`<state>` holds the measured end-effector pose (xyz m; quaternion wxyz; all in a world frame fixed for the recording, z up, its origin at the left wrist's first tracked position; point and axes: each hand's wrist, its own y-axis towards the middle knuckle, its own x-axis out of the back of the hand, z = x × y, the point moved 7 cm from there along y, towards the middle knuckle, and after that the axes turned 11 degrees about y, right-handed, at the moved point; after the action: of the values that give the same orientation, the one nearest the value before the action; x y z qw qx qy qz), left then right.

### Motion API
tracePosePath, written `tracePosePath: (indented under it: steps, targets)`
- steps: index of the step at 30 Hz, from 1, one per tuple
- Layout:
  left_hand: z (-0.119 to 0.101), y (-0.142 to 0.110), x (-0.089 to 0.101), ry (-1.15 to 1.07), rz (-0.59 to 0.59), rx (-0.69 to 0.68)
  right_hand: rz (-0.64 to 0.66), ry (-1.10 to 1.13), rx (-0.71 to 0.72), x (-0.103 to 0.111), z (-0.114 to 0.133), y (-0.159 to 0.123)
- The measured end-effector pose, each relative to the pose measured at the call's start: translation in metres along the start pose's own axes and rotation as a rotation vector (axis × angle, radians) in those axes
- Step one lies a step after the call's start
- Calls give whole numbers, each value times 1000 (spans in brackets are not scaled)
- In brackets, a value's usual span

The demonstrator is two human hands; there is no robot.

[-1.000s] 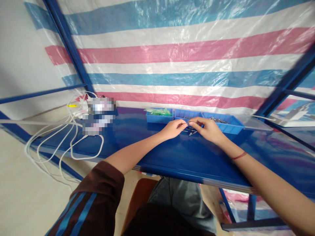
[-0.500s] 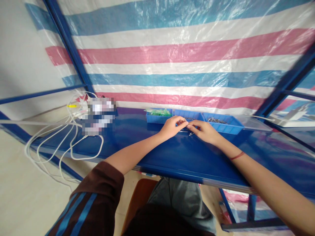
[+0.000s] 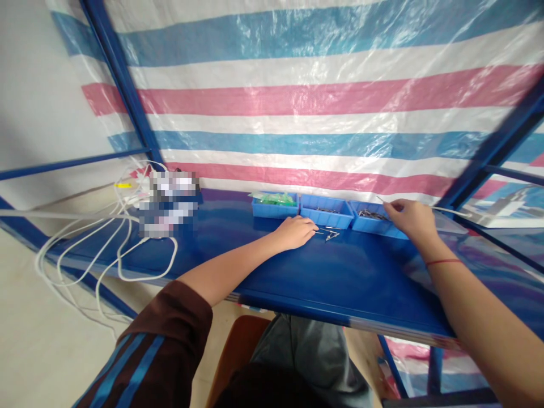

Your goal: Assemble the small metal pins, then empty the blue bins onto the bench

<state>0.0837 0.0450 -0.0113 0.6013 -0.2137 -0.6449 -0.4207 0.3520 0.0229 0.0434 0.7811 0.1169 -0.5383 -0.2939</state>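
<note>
My right hand (image 3: pixel 413 220) is raised over the right blue bin, thumb and finger pinched on a thin metal piece (image 3: pixel 380 199) that points up to the left. Too small to identify, the piece looks like a short rod. On the blue tabletop, my left hand (image 3: pixel 295 232) lies palm down with its fingers extended. Its fingertips are at the end of some thin metal rods (image 3: pixel 323 232). Just right of them lies a small V-shaped metal part (image 3: pixel 332 234).
Three blue bins line the back: the left bin (image 3: pixel 272 211) holds green plastic packets, the middle bin (image 3: pixel 326 217) and right bin (image 3: pixel 378 226) hold small metal parts. White cables (image 3: pixel 123 272) loop over the left edge. Blue frame posts (image 3: pixel 127 90) flank a striped sheet (image 3: pixel 297 102).
My hands were together over the tabletop in front of the middle bin. The right has moved away to the right with the thin metal piece; the left has lowered onto the table.
</note>
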Motion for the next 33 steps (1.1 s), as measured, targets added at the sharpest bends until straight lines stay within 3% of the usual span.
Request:
tracePosePath:
  steps: [3, 6, 10, 14, 18, 23, 27, 33]
  targets:
    - [1, 1, 2, -17, -11, 13, 68, -104, -36, -6, 0, -2]
    - [3, 1, 3, -30, 0, 64, 35, -127, 10, -2, 12, -6]
    - [4, -1, 1, -44, 27, 125, -35, 56, 296, 2, 56, -19]
    - [4, 1, 9, -221, -108, 139, 168, 365, 497, -16, 102, -43]
    - [7, 6, 13, -629, -250, 123, 297, 622, 469, -32, 124, -61]
    - [8, 8, 4, -1077, -254, 190, 362, 976, 315, -35, 126, -65]
    - [8, 6, 5, -1175, -246, 238, 404, 1151, 191, -37, 123, -62]
    - [6, 7, 1, -1228, -184, 262, 365, 1138, 238, -32, 122, -58]
